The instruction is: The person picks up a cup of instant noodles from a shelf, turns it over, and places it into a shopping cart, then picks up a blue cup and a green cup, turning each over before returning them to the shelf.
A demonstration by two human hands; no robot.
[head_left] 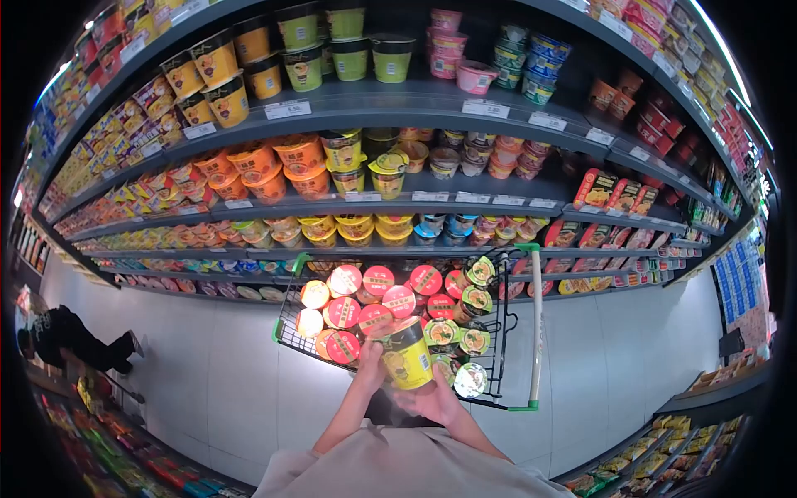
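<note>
A yellow instant noodle cup (405, 358) with a black upper band is held tilted in front of my body. My left hand (373, 363) grips its left side, the thumb near the rim. The lower right side and base rest in my right hand (433, 403), whose fingers curl partly out of sight beneath it. Just beyond my hands, a shopping cart (286, 330) carries many cups. Those on the left and middle have red lids, such as one red-lidded cup (378, 280); along the right side stand green-lidded cups (476, 300).
Long shelves (415, 100) of noodle cups and packets curve across the front. The cart's handle (535, 332) is on the right. At the far left, a person in dark clothes (75, 336) is in the aisle. More shelves of packets (656, 452) stand behind on both sides.
</note>
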